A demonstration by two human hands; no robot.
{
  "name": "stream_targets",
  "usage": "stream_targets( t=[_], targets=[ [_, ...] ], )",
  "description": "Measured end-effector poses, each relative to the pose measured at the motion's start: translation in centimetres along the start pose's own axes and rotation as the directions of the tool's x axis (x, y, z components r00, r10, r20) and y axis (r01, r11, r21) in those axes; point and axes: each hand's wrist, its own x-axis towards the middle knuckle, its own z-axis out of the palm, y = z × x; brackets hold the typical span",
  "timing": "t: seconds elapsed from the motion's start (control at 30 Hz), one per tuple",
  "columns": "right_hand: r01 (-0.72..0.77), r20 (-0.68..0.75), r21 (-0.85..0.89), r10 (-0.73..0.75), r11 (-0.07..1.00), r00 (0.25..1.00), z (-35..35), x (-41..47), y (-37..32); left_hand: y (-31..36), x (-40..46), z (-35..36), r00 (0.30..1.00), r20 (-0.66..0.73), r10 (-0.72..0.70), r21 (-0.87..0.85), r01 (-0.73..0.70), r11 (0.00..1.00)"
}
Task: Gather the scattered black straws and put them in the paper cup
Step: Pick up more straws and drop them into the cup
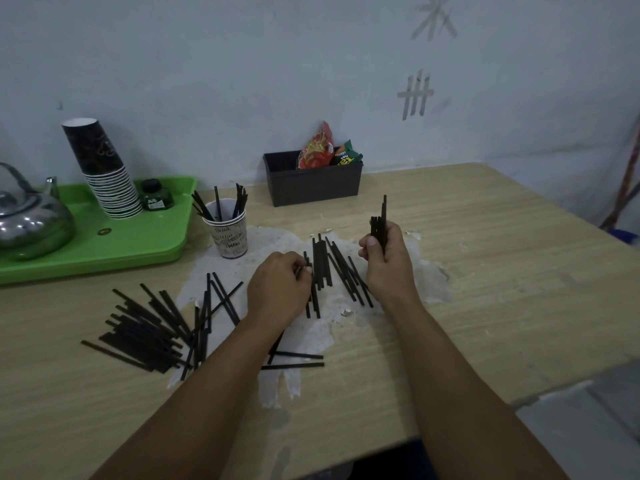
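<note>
A white paper cup [230, 237] with scribbles stands upright on the table, with several black straws in it. My right hand [386, 259] is shut on an upright bundle of black straws [380, 221]. My left hand [278, 289] lies on the table, its fingertips pinching a straw at the left edge of a loose group of straws [334, 268] between both hands. A bigger heap of straws [149, 329] lies to the left, and two single straws [294, 361] lie near my left forearm.
A green tray [138, 237] at the left holds a steel kettle [29, 220], a stack of paper cups [107, 174] and a dark ink bottle [156, 195]. A dark box [313, 183] with snack packets stands by the wall. The table edge runs along the right.
</note>
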Motion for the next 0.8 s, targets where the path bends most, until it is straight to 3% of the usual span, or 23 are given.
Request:
stream_targets(
  t=[0.3,0.43,0.8],
  targets=[
    [-0.001,-0.019,0.005,0.002,1.000,1.000,-0.3,0.1,0.1,0.3,0.3,0.5,1.000,0.006,0.002,0.003,-0.002,1.000],
    [0.058,-0.085,0.038,-0.054,0.998,0.995,-0.2,0.3,-0.1,0.8,0.5,0.9,1.000,0.018,-0.024,0.101,0.022,0.995],
    [-0.030,-0.079,-0.004,0.030,1.000,0.996,-0.2,0.3,0.3,2.5,2.3,2.2,0.991,0.099,-0.094,0.346,0.054,0.937]
  ],
)
